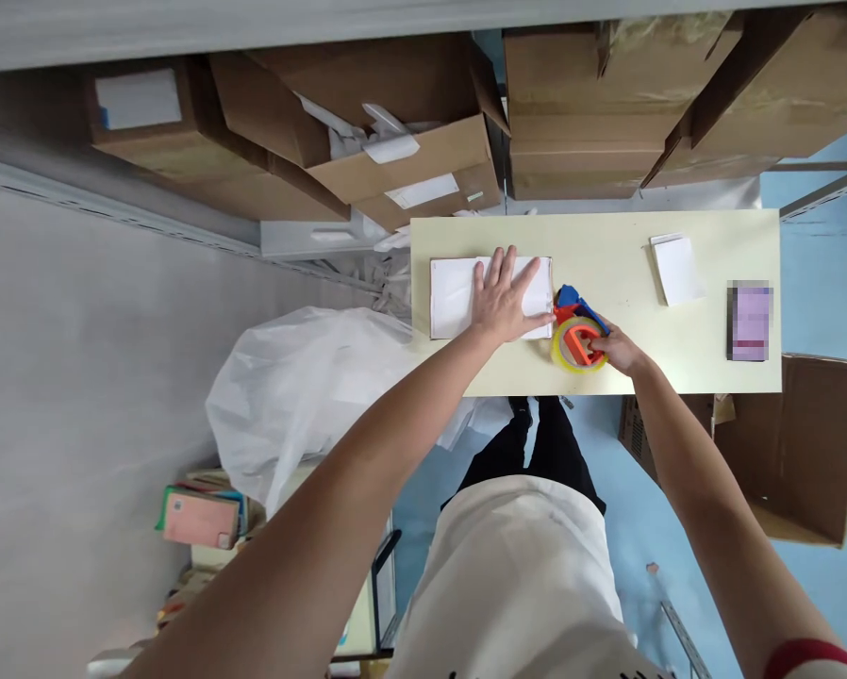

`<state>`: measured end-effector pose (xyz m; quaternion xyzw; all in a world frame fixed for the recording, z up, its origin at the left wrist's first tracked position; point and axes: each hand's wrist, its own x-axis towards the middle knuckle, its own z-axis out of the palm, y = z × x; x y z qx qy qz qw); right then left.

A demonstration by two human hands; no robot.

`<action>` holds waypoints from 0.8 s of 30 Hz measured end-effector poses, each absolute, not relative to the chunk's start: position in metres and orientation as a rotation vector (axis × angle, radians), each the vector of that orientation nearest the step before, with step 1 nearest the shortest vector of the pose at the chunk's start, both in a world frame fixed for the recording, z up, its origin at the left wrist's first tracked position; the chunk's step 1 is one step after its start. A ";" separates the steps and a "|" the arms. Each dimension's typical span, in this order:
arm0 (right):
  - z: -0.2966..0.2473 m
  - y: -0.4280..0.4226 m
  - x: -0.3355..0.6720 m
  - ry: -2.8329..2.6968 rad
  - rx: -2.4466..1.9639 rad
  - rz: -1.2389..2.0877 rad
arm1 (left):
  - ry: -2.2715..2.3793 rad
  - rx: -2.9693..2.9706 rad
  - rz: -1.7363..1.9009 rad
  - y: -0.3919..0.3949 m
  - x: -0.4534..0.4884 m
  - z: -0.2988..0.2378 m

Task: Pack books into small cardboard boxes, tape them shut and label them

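Note:
A flat box with a white top and brown edges [453,300] lies near the left end of the cream table [628,358]. My left hand [503,304] rests on its top with the fingers spread. At the box's right end, my right hand [620,347] grips a tape dispenser [580,338]. The dispenser has a blue and orange body and carries a roll of yellow-edged tape. Its head is close against the box's right edge; whether tape is stuck there I cannot make out.
White paper slips [676,270] and a blurred purple item [751,322] lie on the table's right side. Cardboard boxes [586,104] stand on the shelf behind. An open carton [791,453] is on the floor at right, a big white plastic bag [310,377] at left.

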<state>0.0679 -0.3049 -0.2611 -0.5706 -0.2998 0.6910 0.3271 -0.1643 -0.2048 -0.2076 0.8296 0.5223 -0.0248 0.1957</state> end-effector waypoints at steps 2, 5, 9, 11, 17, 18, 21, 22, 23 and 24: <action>-0.260 -0.342 0.069 -0.796 -1.566 1.842 | 1.460 2.316 -0.050 -0.206 -0.166 -0.208; -0.255 -0.384 0.063 -0.830 -1.625 1.941 | 1.445 2.295 -0.018 -0.207 -0.166 -0.208; -0.248 -0.374 0.022 -1.246 -1.714 1.757 | 1.433 2.291 0.005 -0.208 -0.162 -0.211; -0.243 -0.353 -0.008 -1.636 -1.721 1.618 | 1.424 2.286 0.006 -0.205 -0.160 -0.213; -0.202 -0.367 -0.024 -1.534 -1.616 1.415 | 1.348 2.037 0.139 -0.191 -0.191 -0.191; -0.193 -0.378 -0.014 -1.393 -1.595 1.414 | 1.356 1.993 0.253 -0.197 -0.201 -0.181; -0.170 -0.409 0.011 -1.137 -1.524 1.328 | 1.431 1.880 0.683 -0.240 -0.222 -0.147; -0.164 -0.415 0.013 -1.116 -1.529 1.253 | 1.445 1.805 0.788 -0.261 -0.223 -0.135; -0.157 -0.420 0.013 -1.120 -1.544 1.154 | 1.425 1.723 0.839 -0.283 -0.221 -0.125; -0.151 -0.423 0.009 -1.144 -1.558 1.042 | 1.349 1.654 0.827 -0.303 -0.216 -0.115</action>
